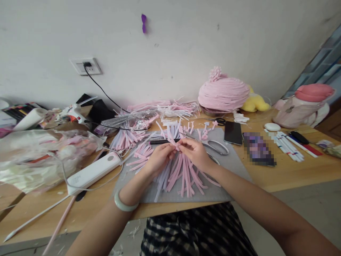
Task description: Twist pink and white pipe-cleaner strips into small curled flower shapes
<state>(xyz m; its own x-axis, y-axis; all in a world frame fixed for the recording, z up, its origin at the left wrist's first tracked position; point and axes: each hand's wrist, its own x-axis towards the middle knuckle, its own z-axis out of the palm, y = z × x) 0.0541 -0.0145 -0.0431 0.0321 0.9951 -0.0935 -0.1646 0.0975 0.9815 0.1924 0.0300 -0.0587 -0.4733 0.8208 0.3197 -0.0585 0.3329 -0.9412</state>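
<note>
So this was mid-craft as far as I could judge: both hands were up over the grey mat (pixel 234 167), working one pink strip (pixel 174 142) from the big loose pile of pink strips (pixel 183 174) fanned out underneath. The left hand (pixel 160 156) had its fingers curled in and pinching the strip's end, and the right hand (pixel 195 151) was pinching the same bit from the other side, fingertips nearly touching. Neither hand was spread at all, both closed down tight on that one piece. Looked to me like a folding or twisting step, and my guess was the next move needed a firm pinch and a small turn without letting the strip slip back into the pile. The scissors (pixel 217 146) lay just beside the right hand on the mat, a phone (pixel 233 132) a little past them, and the finished pink wound dome (pixel 223 93) sat well back by the wall.
</note>
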